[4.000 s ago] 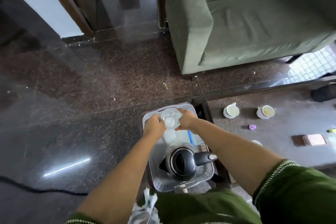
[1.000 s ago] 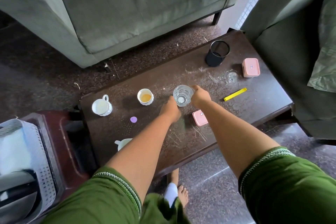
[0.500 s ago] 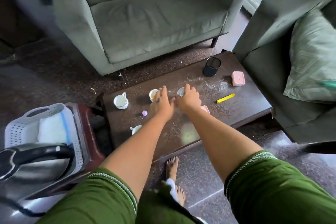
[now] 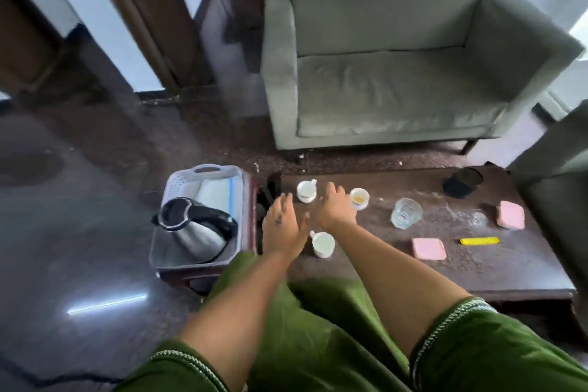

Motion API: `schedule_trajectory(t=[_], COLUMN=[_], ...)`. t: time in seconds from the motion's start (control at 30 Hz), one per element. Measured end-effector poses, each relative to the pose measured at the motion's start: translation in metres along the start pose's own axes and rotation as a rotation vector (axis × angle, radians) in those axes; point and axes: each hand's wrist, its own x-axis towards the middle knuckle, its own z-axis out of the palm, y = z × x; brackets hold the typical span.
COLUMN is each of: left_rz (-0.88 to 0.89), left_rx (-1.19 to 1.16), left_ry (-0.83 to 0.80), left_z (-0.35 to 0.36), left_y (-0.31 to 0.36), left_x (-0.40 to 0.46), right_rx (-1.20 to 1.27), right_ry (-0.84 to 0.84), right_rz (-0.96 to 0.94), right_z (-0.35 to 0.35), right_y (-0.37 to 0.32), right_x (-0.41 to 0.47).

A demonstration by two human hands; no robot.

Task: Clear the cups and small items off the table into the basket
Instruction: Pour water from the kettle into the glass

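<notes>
Both hands over left end of dark table (image 4: 381, 274), fingers straight, holding nothing. Left hand (image 4: 284, 226) near table edge; right hand (image 4: 335, 208) between white cup (image 4: 306, 190) and cup with yellow liquid (image 4: 359, 198). Third cup (image 4: 323, 243) below, between forearms. Clear glass (image 4: 405, 212) right of them. Basket (image 4: 203, 177) left of table, kettle (image 4: 195, 227) inside.

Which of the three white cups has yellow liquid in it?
The white cup just right of the right hand; the other two white cups look pale inside.
</notes>
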Motion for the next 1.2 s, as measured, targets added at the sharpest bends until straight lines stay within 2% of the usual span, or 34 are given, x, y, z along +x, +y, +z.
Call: schedule_trajectory(t=[0.23, 0.43, 0.57, 0.7, 0.83, 1.03, 1.2], left_rz=[-0.206, -0.452, -0.564, -0.573, -0.608, -0.735, -0.699], left_rx=[0.048, 0.02, -0.14, -0.279, -0.392, -0.372, -0.39], left_ry=[0.249, 0.35, 0.274, 0.147, 0.091, 0.05, 0.053], left_z=[-0.062, -0.106, -0.118, -0.123, -0.123, -0.116, -0.121], left_y=[-0.099, -0.191, -0.241, -0.273, -0.289, -0.293, -0.302], left_x=[0.0, -0.008, -0.008, 0.003, 0.021, 0.032, 0.042], right_rx=[0.072, 0.125, 0.111, 0.104, 0.108, 0.08, 0.13], right_ry=[-0.064, -0.301, -0.423, -0.55, -0.563, -0.554, -0.527], right_rz=[-0.208, -0.286, -0.215, -0.114, -0.094, -0.093, -0.086], right_z=[0.061, 0.129, 0.16, 0.178, 0.185, 0.196, 0.197], right_y=[-0.105, -0.192, -0.22, -0.22, -0.221, -0.223, -0.227], right_x=[0.01, 0.006, 0.008, 0.015, 0.025, 0.024, 0.02])
